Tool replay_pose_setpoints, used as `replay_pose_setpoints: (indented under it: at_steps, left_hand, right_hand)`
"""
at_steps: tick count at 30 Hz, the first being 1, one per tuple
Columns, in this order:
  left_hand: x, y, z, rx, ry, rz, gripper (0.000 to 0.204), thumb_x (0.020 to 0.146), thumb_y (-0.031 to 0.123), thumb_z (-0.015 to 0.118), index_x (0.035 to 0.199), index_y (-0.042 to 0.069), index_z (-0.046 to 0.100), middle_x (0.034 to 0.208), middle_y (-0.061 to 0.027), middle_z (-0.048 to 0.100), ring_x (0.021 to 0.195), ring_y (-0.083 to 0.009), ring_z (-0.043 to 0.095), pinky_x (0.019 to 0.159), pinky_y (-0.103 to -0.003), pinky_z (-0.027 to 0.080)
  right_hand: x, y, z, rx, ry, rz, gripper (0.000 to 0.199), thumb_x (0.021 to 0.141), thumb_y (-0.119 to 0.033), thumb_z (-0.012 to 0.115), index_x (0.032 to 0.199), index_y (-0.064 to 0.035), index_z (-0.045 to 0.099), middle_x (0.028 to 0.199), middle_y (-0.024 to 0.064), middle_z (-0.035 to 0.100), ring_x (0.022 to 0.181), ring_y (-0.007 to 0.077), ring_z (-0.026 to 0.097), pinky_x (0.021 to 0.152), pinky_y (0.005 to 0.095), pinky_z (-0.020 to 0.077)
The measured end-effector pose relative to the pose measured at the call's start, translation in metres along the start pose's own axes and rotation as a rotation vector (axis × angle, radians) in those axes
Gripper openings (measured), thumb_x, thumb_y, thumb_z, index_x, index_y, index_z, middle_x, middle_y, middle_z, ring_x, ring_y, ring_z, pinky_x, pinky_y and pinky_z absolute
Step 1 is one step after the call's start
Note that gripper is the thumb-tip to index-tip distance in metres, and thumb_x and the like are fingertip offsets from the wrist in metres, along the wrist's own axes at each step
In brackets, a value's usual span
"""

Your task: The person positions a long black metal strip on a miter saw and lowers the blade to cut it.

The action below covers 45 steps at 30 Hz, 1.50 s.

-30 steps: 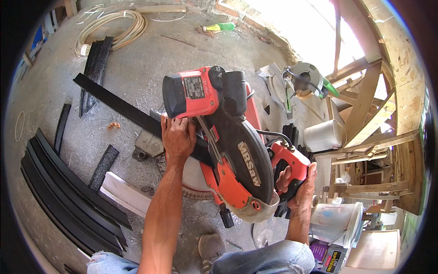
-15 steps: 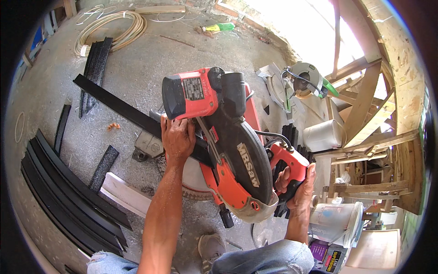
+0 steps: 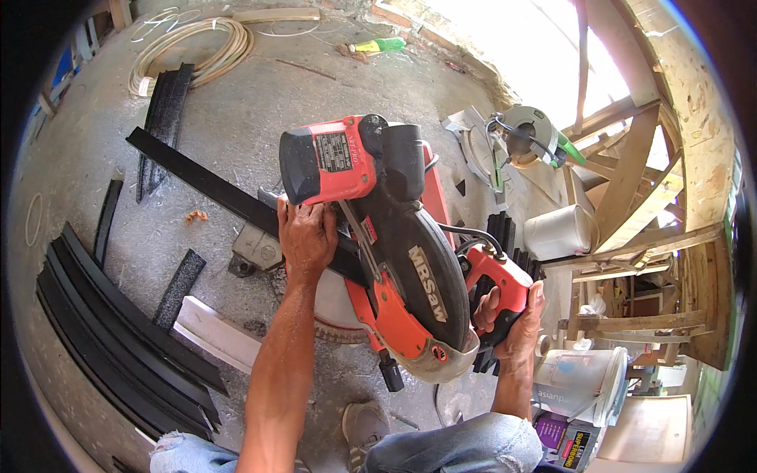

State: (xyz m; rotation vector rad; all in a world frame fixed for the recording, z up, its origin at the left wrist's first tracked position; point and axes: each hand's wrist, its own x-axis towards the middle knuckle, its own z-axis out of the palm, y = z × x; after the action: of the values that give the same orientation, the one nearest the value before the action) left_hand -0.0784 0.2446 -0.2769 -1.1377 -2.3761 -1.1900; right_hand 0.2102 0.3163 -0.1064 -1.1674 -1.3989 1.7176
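Note:
In front of me stands a red and black miter saw (image 3: 422, 272), its blade guard covering the blade. My right hand (image 3: 516, 319) is wrapped round the saw's red D-shaped handle (image 3: 509, 276) at the right. A long black moulding strip (image 3: 209, 185) lies across the saw's base, running out to the upper left. My left hand (image 3: 307, 240) presses down on this strip, fingers curled over it beside the saw's motor, their tips partly hidden. The strip's near end passes beneath the blade guard, and where the blade meets it cannot be seen.
Several black moulding strips (image 3: 102, 331) lie on the floor at left, beside a white strip (image 3: 217, 335). A hose coil (image 3: 233, 59) and green bottle (image 3: 382, 46) are farther off. Another miter saw (image 3: 528, 138), a white bucket (image 3: 579, 382) and wooden framing (image 3: 631, 181) stand at right.

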Motion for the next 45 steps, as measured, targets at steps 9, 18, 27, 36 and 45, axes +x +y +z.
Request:
replay_pose_setpoints:
  at_steps: [9,18,27,36,45]
  left_hand:
    - [-0.001,-0.001,0.001,0.016,-0.016,-0.012,0.025,0.093,0.018,0.057,0.108,0.004,0.071,0.107,-0.0150,0.069,0.113,-0.0352,0.059,0.112,-0.050,0.031]
    - [-0.001,-0.003,0.004,-0.008,0.041,0.005,0.022,0.096,0.020,0.054,0.097,0.004,0.069,0.096,-0.0159,0.069,0.101,-0.0369,0.060,0.112,-0.054,0.030]
    - [0.000,-0.001,0.001,-0.012,0.037,0.003,0.022,0.095,0.020,0.055,0.098,0.003,0.070,0.097,-0.0160,0.069,0.103,-0.0364,0.060,0.112,-0.054,0.030]
    - [-0.001,-0.002,0.002,-0.023,0.031,-0.004,0.025,0.096,0.021,0.054,0.099,0.003,0.071,0.097,-0.0159,0.070,0.102,-0.0361,0.061,0.113,-0.053,0.030]
    - [0.001,0.001,0.002,0.001,0.041,0.001,0.018,0.091,0.015,0.059,0.096,0.002,0.071,0.097,-0.0158,0.069,0.106,-0.0349,0.060,0.110,-0.050,0.033]
  right_hand:
    - [0.001,-0.002,-0.004,0.050,-0.066,-0.002,0.074,0.091,-0.076,0.044,0.079,-0.0055,0.060,0.061,0.0070,0.056,0.050,0.0159,0.050,0.048,0.0290,0.0407]
    - [0.003,-0.001,-0.004,0.056,-0.053,-0.017,0.072,0.094,-0.073,0.042,0.079,-0.0051,0.061,0.060,0.0072,0.055,0.048,0.0161,0.050,0.047,0.0286,0.0399]
    - [0.002,-0.005,-0.001,0.054,-0.054,0.000,0.073,0.093,-0.075,0.042,0.079,-0.0051,0.060,0.060,0.0073,0.055,0.048,0.0162,0.050,0.047,0.0291,0.0399]
    - [0.000,-0.008,0.008,-0.006,0.025,0.018,0.081,0.090,-0.082,0.034,0.074,-0.0056,0.054,0.055,0.0043,0.046,0.046,0.0156,0.042,0.047,0.0293,0.0370]
    - [0.001,-0.006,-0.003,0.060,-0.070,0.002,0.074,0.093,-0.076,0.041,0.080,-0.0056,0.060,0.061,0.0066,0.055,0.049,0.0156,0.049,0.049,0.0293,0.0398]
